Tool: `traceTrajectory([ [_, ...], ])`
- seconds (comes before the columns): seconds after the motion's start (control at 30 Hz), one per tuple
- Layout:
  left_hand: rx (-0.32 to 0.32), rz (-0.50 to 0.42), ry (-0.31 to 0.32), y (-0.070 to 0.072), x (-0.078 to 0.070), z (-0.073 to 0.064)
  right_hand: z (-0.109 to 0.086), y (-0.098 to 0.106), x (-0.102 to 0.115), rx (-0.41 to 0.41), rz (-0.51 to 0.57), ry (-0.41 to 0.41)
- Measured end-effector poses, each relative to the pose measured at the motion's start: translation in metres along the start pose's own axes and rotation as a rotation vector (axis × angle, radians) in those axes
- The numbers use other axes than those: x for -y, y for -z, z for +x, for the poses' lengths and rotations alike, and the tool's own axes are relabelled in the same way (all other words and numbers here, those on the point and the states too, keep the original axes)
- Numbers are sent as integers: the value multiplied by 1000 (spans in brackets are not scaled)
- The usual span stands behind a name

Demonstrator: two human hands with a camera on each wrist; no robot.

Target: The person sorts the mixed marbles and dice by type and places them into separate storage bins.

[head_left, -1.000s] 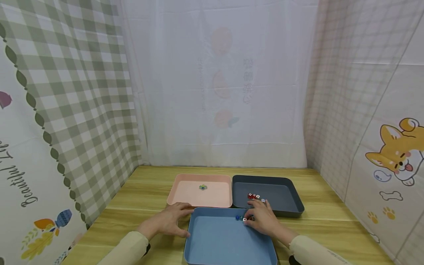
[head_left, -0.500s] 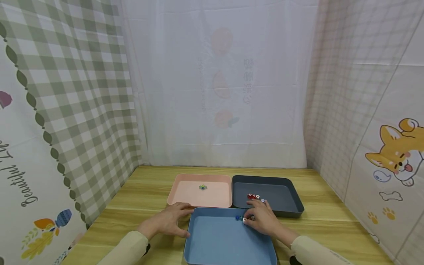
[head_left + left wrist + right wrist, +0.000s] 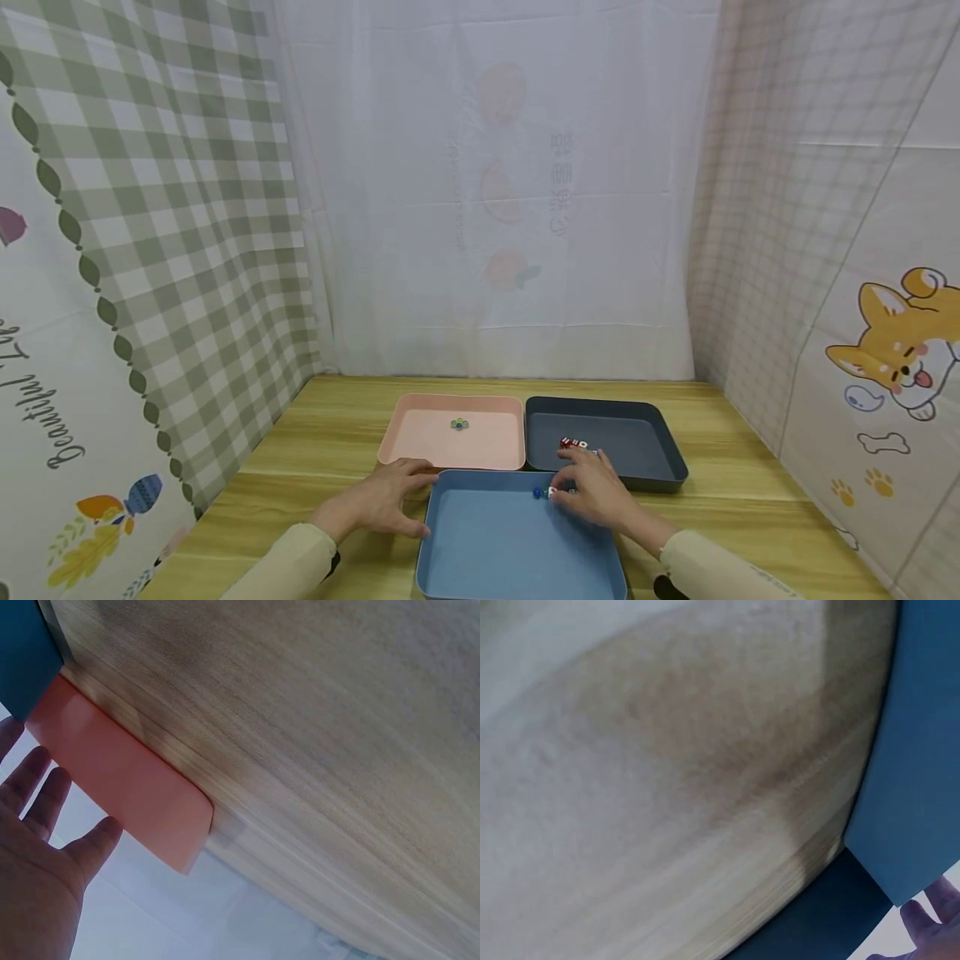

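A blue tray (image 3: 517,542) lies nearest in the head view. At its far edge my right hand (image 3: 596,492) pinches a small white die (image 3: 552,492) between thumb and fingertip. Just left of that die sits a small blue piece (image 3: 537,492); the hand partly covers other small pieces. My left hand (image 3: 386,496) is spread beside the tray, fingertips near its left rim, holding nothing. In the left wrist view the left hand's fingers (image 3: 94,844) look straight and apart. The right hand (image 3: 939,930) barely enters its own wrist view.
Behind the blue tray stand a pink tray (image 3: 420,437) with a small green-and-blue cluster (image 3: 459,424), and a dark tray (image 3: 637,433) with red dice (image 3: 566,443) and a white die (image 3: 583,445). Patterned cloth hangs around the wooden table (image 3: 315,433).
The right hand's thumb and fingertip have shifted slightly left and closed around the white die, which has moved a little. The left hand stays in place.
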State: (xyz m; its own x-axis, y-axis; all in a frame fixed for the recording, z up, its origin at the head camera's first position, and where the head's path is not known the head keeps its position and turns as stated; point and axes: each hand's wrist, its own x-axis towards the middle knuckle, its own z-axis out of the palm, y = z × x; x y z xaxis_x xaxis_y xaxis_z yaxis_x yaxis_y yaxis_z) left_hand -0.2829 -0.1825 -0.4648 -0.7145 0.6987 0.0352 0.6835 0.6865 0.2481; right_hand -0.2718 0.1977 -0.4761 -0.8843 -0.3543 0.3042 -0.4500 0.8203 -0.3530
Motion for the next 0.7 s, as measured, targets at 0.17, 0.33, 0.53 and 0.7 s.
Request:
traceTrajectory([
  [0.17,-8,2,-10,1,-1,0,1,3,1,-13,-1,-11],
  [0.33,-17,6,-21,1,-1,0,3,6,2,-23,-8,-15],
  [0.53,-11,2,-16,0,0,0,5,8,1,-37,6,-10],
  [0.7,-2,-2,-5,1,0,1,5,13,1,-37,26,-3],
])
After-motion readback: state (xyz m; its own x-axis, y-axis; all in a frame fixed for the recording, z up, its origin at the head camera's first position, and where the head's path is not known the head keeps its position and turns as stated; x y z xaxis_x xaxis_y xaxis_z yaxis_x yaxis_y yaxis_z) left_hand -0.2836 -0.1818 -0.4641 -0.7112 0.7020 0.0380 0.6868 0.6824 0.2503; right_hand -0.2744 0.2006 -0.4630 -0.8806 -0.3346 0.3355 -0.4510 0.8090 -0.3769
